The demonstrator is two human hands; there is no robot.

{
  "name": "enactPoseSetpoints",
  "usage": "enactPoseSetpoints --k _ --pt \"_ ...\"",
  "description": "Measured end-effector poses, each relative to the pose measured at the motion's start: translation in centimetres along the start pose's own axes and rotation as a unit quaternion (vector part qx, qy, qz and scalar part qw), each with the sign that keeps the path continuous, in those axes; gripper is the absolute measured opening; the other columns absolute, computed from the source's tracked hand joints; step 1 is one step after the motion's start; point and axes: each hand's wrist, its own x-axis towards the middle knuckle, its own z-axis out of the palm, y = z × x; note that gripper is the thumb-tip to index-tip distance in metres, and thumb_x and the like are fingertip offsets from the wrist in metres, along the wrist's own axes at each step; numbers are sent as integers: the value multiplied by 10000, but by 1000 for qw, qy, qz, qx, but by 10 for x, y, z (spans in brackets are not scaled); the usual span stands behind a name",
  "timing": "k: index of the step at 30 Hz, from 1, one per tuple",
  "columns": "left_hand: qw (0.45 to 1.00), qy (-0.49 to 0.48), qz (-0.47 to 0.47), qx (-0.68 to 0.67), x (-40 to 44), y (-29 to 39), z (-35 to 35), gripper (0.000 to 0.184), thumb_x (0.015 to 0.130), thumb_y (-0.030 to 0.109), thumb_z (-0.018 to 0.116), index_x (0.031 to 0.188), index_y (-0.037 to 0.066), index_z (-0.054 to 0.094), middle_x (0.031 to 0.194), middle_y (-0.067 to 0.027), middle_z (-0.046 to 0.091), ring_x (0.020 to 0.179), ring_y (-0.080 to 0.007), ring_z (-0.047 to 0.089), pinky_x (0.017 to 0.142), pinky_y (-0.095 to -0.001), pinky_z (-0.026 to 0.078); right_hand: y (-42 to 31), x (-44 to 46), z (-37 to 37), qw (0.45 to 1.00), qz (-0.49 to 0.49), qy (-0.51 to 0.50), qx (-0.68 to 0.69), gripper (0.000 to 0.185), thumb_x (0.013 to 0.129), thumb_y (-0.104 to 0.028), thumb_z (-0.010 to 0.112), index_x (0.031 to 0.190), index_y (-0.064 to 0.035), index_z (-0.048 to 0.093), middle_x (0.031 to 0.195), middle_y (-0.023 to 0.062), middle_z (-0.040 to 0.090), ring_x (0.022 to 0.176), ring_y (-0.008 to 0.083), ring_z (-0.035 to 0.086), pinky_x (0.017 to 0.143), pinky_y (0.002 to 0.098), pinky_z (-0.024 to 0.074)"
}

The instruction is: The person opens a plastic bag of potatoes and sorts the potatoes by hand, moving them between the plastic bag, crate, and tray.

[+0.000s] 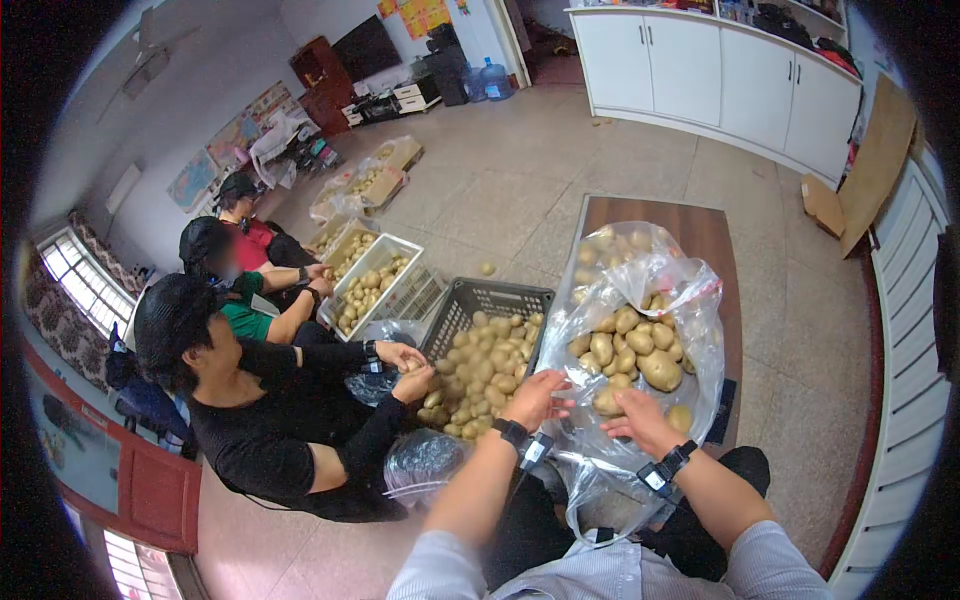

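A clear plastic bag (705, 330) lies wide open in front of me with many potatoes (630, 345) in it. My right hand (648, 425) is at the bag's near side, its thumb and fingers around a potato (606, 402). My left hand (540, 400) is at the bag's left edge, fingers apart and no potato in it; whether it touches the plastic I cannot tell. Another potato (679, 417) lies just beyond my right hand. To the left, a dark plastic crate (500, 298) holds many more potatoes.
A co-worker in black (270, 440) sits close on my left, hands together over the crate. Beyond are a white crate (405, 300) of potatoes and two more people. The bag rests on a brown-topped table (715, 225). White cabinets (690, 70) line the back.
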Motion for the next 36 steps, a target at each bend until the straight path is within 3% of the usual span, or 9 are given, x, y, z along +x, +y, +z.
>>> enactPoseSetpoints --k 4,8,12,16,22,24,27,30,36 --pt "996 -63 -47 49 -10 4 19 386 956 374 568 1206 89 501 1137 -102 591 754 -198 657 577 -294 509 -13 -1 24 999 -9 -27 -39 403 1016 -324 490 1282 -26 437 1107 149 612 720 227 687 591 292 561" --pt "982 -175 -49 48 -3 -4 21 378 960 420 567 1158 101 528 933 -49 658 696 -158 663 503 -251 489 -5 9 28 994 -27 -53 -92 372 1027 -342 457 1248 -44 474 929 92 634 655 135 637 561 245 531" --pt "983 -168 -34 67 -2 -7 21 360 961 418 573 1136 105 542 914 -48 660 699 -145 659 518 -256 516 0 10 29 986 -58 -34 -155 339 1033 -334 443 1225 -60 502 797 38 618 594 86 575 536 218 492" --pt "990 -133 -30 42 2 -10 17 344 957 389 593 1142 104 539 949 -44 652 720 -144 653 550 -262 540 4 7 22 985 -68 -24 -154 304 1016 -285 476 1217 -59 513 832 41 626 623 81 570 545 225 478" --pt "998 -61 10 -27 8 -8 -4 313 962 357 592 1159 121 529 1026 -33 617 793 -167 650 584 -283 545 38 19 -37 902 -254 106 -332 245 899 -154 623 1097 -11 603 911 118 654 833 242 637 750 370 516" --pt "997 -50 20 -48 13 -9 -15 298 967 353 584 1155 128 528 1039 -31 607 812 -172 648 599 -297 548 34 7 -50 788 -292 189 -507 309 830 -140 664 1121 -46 616 998 167 642 954 311 612 866 425 477" --pt "992 -38 47 -111 31 -26 -38 322 956 327 604 1178 118 505 1010 -74 630 739 -226 650 570 -323 558 21 -13 -49 734 -269 256 -569 331 749 -112 675 1067 -29 631 1054 182 631 1031 380 567 922 438 436" --pt "953 17 283 107 46 -44 -59 313 971 336 573 1177 111 502 1018 -94 622 757 -251 643 584 -344 563 25 -14 -56 709 -259 285 -591 329 752 -125 684 1065 -34 634 1068 174 621 1063 373 548 966 445 403" --pt "950 98 258 146 34 -39 -79 302 997 344 495 1178 103 510 1018 -97 613 801 -257 624 631 -370 568 34 -19 -59 698 -228 285 -616 431 742 -110 682 1157 -43 588 1178 167 559 1155 376 480 980 488 382"
